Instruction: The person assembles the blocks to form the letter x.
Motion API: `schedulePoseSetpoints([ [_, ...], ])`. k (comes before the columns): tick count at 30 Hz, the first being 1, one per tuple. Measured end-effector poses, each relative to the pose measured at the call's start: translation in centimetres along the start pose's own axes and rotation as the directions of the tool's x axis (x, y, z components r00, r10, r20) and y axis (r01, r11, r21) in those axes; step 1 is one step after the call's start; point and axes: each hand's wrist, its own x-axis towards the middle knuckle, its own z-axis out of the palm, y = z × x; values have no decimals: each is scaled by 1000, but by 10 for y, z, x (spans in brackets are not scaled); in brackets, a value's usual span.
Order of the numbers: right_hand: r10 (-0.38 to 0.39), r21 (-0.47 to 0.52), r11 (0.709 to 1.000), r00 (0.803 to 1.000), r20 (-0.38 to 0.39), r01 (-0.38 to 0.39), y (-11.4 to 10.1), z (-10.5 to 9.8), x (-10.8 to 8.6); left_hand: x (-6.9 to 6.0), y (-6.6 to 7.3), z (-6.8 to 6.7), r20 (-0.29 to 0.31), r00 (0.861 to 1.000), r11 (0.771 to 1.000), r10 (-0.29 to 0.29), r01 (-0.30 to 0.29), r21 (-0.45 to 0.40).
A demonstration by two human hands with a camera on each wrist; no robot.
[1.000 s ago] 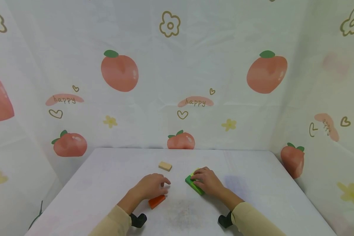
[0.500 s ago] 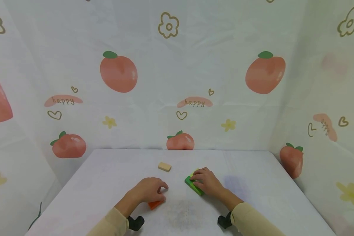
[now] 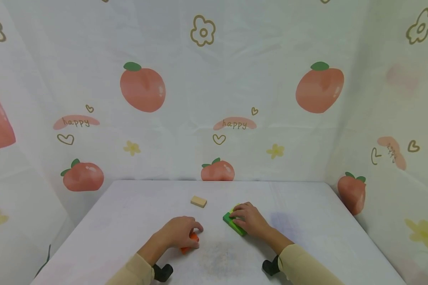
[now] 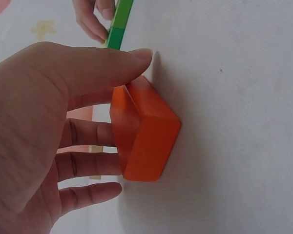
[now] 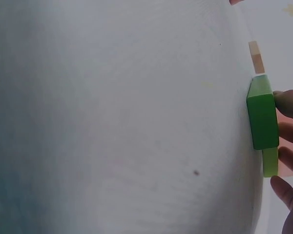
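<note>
In the head view my left hand (image 3: pixel 180 232) is over an orange block (image 3: pixel 185 250) on the table, largely covering it. Seen from the left wrist, the thumb lies against one edge of the orange block (image 4: pixel 151 134) and the other fingers reach along its far side. Some fingertips are hidden behind it. My right hand (image 3: pixel 250 219) holds green blocks (image 3: pixel 232 223) that lie together, its fingers bent around them. From the right wrist, a darker green block (image 5: pixel 263 119) covers part of a lighter green one (image 5: pixel 270 163), with fingertips against them.
A pale wooden block (image 3: pixel 198 201) lies farther back, between the two hands. The white table (image 3: pixel 146 198) ends at a hanging cloth (image 3: pixel 185 91) with printed fruit. Black wrist mounts (image 3: pixel 163 273) sit under both forearms.
My left hand has come down and slightly nearer the body, from above the orange block to around it. The right hand stays on the green blocks.
</note>
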Motion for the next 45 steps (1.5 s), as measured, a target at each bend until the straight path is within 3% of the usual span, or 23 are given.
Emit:
schedulePoseSetpoints([
  [14,24,33,999,1000,8,-25,-1,-1,0,-1,-2,5,-18,1000,999,20,-21,-33],
  [33,55,43,998,998,13,-55,-1,0,2,-2,-4,8,-88,995,998,48,-51,-32],
  [45,43,41,998,999,7,-43,-3,-1,2,-2,-5,11,-122,992,998,14,-21,-58],
])
